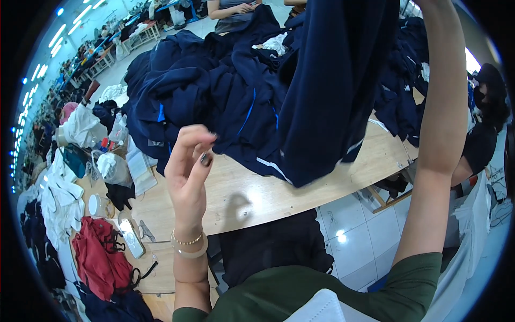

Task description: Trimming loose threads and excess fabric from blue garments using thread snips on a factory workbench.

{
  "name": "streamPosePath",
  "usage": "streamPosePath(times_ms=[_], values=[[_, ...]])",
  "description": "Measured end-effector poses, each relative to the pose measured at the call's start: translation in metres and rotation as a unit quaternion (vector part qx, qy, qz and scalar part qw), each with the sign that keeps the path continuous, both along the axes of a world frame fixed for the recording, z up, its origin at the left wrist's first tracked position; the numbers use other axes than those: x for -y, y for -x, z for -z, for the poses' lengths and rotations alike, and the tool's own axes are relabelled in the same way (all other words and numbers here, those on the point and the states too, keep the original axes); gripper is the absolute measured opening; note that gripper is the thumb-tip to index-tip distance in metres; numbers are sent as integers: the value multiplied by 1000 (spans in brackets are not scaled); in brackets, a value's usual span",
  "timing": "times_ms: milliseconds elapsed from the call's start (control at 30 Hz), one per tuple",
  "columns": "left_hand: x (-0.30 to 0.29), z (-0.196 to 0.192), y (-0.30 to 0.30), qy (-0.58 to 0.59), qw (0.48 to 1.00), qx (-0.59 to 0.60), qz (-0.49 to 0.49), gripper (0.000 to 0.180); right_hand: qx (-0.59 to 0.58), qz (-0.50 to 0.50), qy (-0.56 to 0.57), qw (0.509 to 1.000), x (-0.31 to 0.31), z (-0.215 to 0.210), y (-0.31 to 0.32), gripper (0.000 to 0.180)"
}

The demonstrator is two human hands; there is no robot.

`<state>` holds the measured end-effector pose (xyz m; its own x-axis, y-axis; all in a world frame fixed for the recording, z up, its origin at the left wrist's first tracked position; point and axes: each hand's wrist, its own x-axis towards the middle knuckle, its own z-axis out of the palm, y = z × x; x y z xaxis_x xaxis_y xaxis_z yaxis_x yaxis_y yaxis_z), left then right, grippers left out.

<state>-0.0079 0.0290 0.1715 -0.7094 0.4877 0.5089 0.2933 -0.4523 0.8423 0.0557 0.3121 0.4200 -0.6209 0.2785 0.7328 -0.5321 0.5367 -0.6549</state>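
Note:
A dark navy garment with white piping along its lower edge hangs in front of me, lifted above the table and running out past the top edge. My right forearm stretches up beside it; the hand lies beyond the picture, so its grip is hidden. My left hand is raised over the table's near edge, fingers curled with a gap between thumb and forefinger, and nothing shows in it. Behind it spreads a heap of navy garments with bright blue strips.
The wooden table curves across the front. At left lie a red cloth bag, a phone, small scissors, a white jar and white garments. Another person is across the table; a further one is at right.

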Motion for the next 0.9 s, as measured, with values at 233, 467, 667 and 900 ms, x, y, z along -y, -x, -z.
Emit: streamPosePath(times_ms=[233, 467, 667, 900], values=[[-36, 4, 15, 98, 982, -161, 10, 72, 395, -153, -118, 898, 52, 142, -6, 22], [-4, 70, 14, 251, 956, 67, 134, 15, 523, -346, 201, 752, 36, 287, -11, 28], [23, 100, 25, 315, 928, 141, 138, 18, 542, -240, 174, 786, -2, 328, -21, 19], [3, 143, 18, 270, 872, 326, 244, 20, 447, -129, 8, 885, 13, 385, 22, 16]])
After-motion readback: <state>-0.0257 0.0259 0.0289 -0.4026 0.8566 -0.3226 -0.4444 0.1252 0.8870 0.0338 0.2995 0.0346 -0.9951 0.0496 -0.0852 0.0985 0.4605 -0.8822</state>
